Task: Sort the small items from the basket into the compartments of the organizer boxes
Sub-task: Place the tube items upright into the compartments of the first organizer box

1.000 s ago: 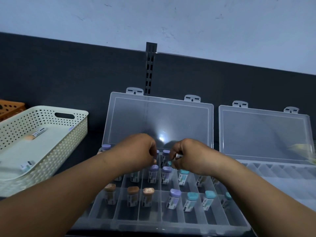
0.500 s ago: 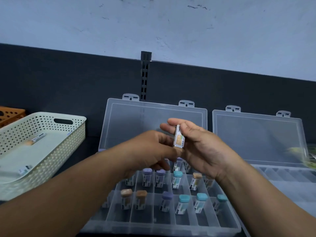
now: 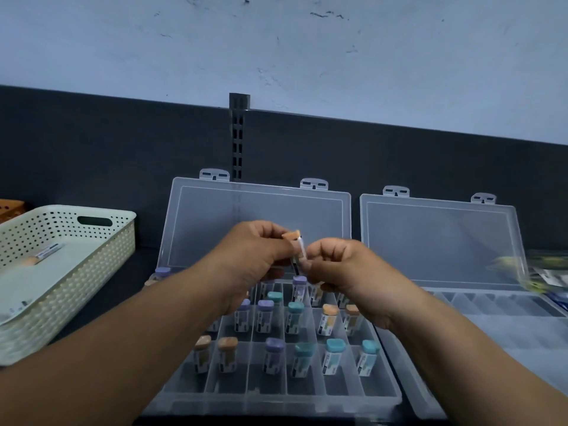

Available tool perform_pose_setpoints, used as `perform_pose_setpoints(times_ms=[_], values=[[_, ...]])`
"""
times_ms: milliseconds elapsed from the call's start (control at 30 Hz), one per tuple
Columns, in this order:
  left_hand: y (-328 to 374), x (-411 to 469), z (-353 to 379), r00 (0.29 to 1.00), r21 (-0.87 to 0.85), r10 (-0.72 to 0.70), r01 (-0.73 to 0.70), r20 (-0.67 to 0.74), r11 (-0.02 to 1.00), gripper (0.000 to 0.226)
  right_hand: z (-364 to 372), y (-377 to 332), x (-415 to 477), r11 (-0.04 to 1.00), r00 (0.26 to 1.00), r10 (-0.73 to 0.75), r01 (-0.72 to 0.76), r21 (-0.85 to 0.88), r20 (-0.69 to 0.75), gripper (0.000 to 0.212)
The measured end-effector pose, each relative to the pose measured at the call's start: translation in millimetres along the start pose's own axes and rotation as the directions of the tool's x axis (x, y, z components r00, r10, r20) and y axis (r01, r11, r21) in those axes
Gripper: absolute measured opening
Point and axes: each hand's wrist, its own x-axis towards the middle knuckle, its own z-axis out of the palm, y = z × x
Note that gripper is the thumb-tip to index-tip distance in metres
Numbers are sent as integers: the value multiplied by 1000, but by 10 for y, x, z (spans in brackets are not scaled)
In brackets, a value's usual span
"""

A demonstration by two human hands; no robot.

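Both hands pinch 1 orange-capped vial (image 3: 295, 250) above the left organizer box (image 3: 276, 392): the left hand (image 3: 256, 256) grips near the cap, the right hand (image 3: 336, 265) the lower end. The vial hangs over the box's back rows, well right of the basket (image 3: 101, 241), where at least 1 more orange-capped vial (image 3: 43, 255) lies. Risk: a slip in this shared pinch would drop it onto the standing vials (image 3: 295, 318) and topple some, or land it beside the wrong colour.

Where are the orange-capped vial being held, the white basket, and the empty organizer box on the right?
orange-capped vial (image 3: 292, 235): head view, on its orange cap.
white basket (image 3: 101, 241): head view, on its perforated right wall.
empty organizer box (image 3: 504, 315): head view, on its bare compartment dividers.
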Motion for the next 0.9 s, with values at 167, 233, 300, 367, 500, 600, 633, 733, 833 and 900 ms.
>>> perform_pose_setpoints(times_ms=[167,233,300,367,500,600,633,733,833,900], values=[[-26,-11,79,978,321,208,-200,11,926,15,-87,-141,-10,971,988,-149,137,-196,-48,14],[-56,-4,101,967,409,254,-239,18,881,26,-107,-174,7,912,983,-183,166,-375,-9,14],[-81,-5,106,958,454,285,-263,23,851,31,-118,-184,31,842,981,-195,180,-508,25,10],[-93,-25,96,952,509,303,-280,38,814,30,-138,-173,56,815,981,-188,183,-550,48,8],[-128,-56,-17,948,638,313,-276,57,719,28,-144,-112,123,729,986,-161,148,-669,43,13],[-177,-77,-184,961,757,272,-212,46,618,34,-133,-26,188,656,993,-115,93,-749,22,17],[-199,-86,-237,965,794,256,-196,52,575,38,-126,4,206,638,995,-95,79,-766,23,17],[-259,-126,-340,970,884,224,-182,91,431,49,-95,91,251,612,999,-29,53,-789,45,17],[-310,-168,-375,974,914,197,-177,110,365,56,-60,147,284,620,997,37,35,-784,73,16],[-340,-188,-370,975,925,193,-174,112,339,58,-38,177,301,624,993,76,20,-781,86,13]])
